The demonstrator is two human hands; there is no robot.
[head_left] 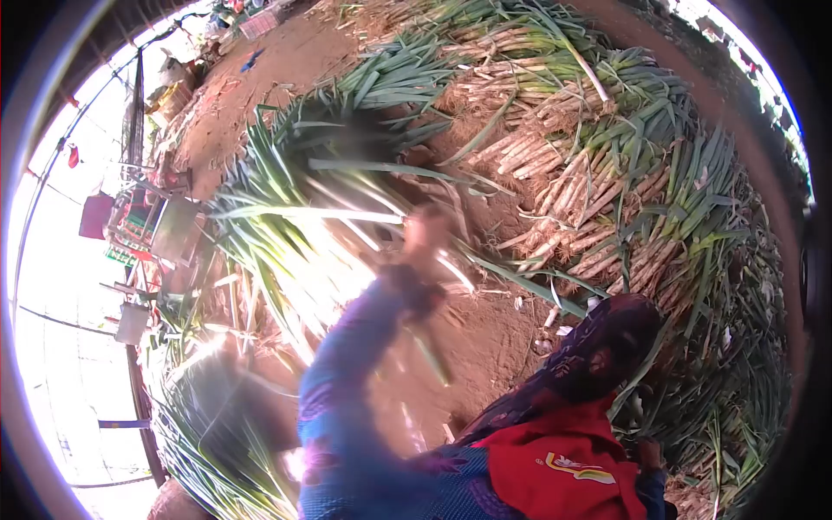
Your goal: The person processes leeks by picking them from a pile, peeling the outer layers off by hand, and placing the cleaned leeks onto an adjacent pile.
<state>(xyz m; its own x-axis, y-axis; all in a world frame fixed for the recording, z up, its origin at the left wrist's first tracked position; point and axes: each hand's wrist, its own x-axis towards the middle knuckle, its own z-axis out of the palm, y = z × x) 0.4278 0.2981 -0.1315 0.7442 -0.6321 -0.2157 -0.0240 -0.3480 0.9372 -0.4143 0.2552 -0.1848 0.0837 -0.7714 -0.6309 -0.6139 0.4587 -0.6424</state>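
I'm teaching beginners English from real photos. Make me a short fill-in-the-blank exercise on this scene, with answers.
The sleeve leading to the blurred left hand is mostly ____. The cloth over the lap, with a small yellow and white print, is ____. The heaped stalks have pale lower ends and ____ leaves. Compared with the left hand, the dark patterned leg is farther toward the person's ____ side.

Missing words: blue; red; green; right.
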